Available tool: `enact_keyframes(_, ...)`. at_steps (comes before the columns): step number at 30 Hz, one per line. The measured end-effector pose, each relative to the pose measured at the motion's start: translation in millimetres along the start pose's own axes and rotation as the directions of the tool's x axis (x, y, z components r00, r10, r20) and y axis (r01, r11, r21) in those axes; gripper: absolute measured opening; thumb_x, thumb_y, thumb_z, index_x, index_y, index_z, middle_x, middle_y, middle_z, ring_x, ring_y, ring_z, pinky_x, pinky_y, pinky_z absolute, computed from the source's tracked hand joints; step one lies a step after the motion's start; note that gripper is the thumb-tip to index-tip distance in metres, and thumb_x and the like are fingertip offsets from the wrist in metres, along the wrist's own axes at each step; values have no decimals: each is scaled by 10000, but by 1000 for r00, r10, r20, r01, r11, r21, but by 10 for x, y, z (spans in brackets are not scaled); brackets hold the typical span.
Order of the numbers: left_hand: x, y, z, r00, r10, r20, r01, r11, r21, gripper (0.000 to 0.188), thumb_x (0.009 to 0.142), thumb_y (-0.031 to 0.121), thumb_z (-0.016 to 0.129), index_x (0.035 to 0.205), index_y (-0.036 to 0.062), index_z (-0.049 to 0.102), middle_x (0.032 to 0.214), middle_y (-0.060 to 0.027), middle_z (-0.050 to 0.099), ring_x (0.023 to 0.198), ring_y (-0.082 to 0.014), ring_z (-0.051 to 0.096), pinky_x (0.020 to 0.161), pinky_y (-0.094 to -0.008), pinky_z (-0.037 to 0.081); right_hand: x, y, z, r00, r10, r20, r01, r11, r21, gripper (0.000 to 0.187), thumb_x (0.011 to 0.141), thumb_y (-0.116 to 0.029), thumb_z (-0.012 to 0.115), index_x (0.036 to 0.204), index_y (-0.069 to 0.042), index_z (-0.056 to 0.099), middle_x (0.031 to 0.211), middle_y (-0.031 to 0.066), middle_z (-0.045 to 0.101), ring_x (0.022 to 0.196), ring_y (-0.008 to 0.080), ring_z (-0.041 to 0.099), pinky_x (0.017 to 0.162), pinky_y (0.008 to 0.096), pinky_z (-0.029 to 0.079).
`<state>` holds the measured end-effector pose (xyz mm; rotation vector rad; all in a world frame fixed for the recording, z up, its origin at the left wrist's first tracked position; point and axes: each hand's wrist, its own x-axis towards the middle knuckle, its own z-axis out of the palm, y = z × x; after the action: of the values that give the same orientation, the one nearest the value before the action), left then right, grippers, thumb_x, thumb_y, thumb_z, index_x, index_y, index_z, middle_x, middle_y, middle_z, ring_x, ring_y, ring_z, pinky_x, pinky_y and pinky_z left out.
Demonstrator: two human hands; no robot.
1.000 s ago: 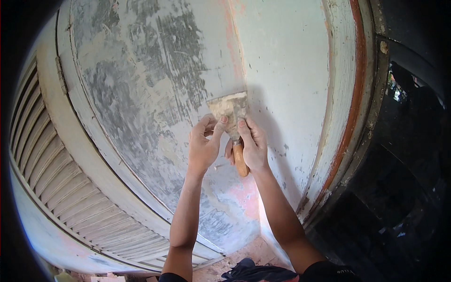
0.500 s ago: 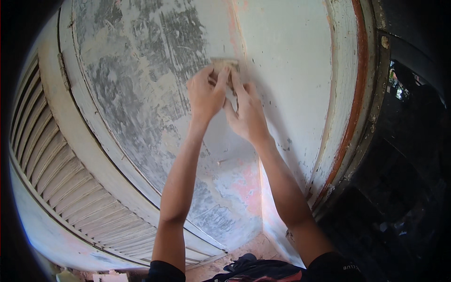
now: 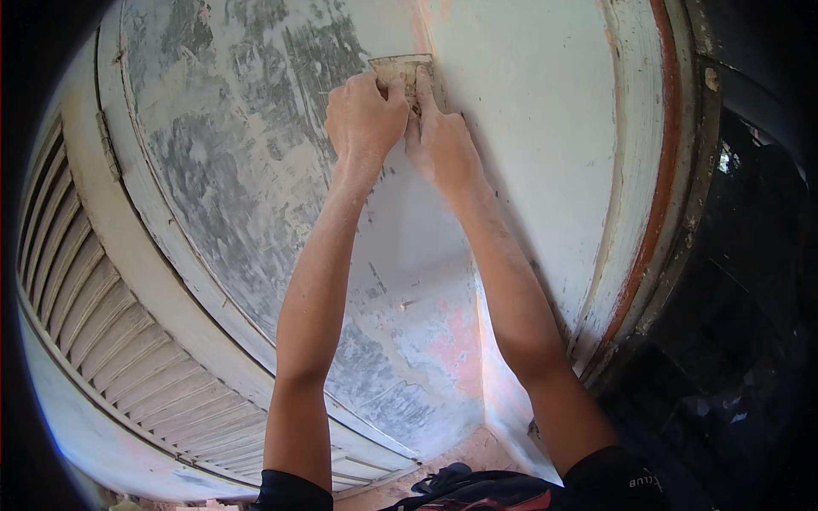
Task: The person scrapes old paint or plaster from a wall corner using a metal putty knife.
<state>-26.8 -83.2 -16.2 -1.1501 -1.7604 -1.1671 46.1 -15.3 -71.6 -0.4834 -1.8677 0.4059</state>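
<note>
Both my arms reach up to the wall (image 3: 256, 111), where a putty knife (image 3: 402, 65) lies against the surface close to the inner corner. Its wide, dirty blade points upward. My left hand (image 3: 366, 119) is closed on the left side of the knife. On the other side, my right hand (image 3: 445, 140) grips it too, with a finger laid along the blade. The handle is mostly hidden by my fingers. Around the knife the wall is pale on the right and patchy grey on the left, with scraped streaks. Pale dust coats my hands.
To the left stands a louvred shutter (image 3: 128, 341) in a cream frame with a hinge (image 3: 108, 145). On the right, the adjoining white wall (image 3: 528, 111) ends at a brown-edged frame (image 3: 660, 196). A nail-like peg (image 3: 406, 304) sticks out of the wall below my hands.
Both hands have slid upward along the wall together with the putty knife. More of its blade now shows above my fingers. My grip stays closed.
</note>
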Motion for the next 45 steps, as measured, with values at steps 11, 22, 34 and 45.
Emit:
enact_keyframes(11,-20,6,81,1000,19,-21,-20,999,-32,344,897,286,636,788,-32,708,738,-218,695,761,-402,693,687,-471,546,10,94,24,999,-27,-42,28,999,25,611,984,-213,502,1540,-72,292,833,284,682,806,474,673,779,560,544)
enact_keyframes(22,11,75,135,988,102,-115,-108,993,-53,344,891,245,607,724,-45,684,697,-218,683,682,-395,682,656,-465,545,82,142,26,984,-85,-154,101,990,103,538,964,-127,485,1489,-56,390,753,295,651,697,474,642,705,541,514)
enact_keyframes(34,-105,11,130,995,17,-103,-26,996,-84,313,867,219,646,696,-43,674,661,-196,672,639,-364,662,651,-436,508,-39,111,-54,996,-81,-36,84,993,87,706,947,-234,514,1545,-1,219,744,265,679,745,441,682,778,510,564)
enact_keyframes(45,4,-21,111,999,16,-50,-15,1000,20,305,857,202,633,741,-75,688,723,-266,671,701,-419,687,667,-482,551,44,80,113,1000,-19,-25,21,995,96,787,929,-236,493,1518,104,96,785,300,672,731,467,672,697,503,553)
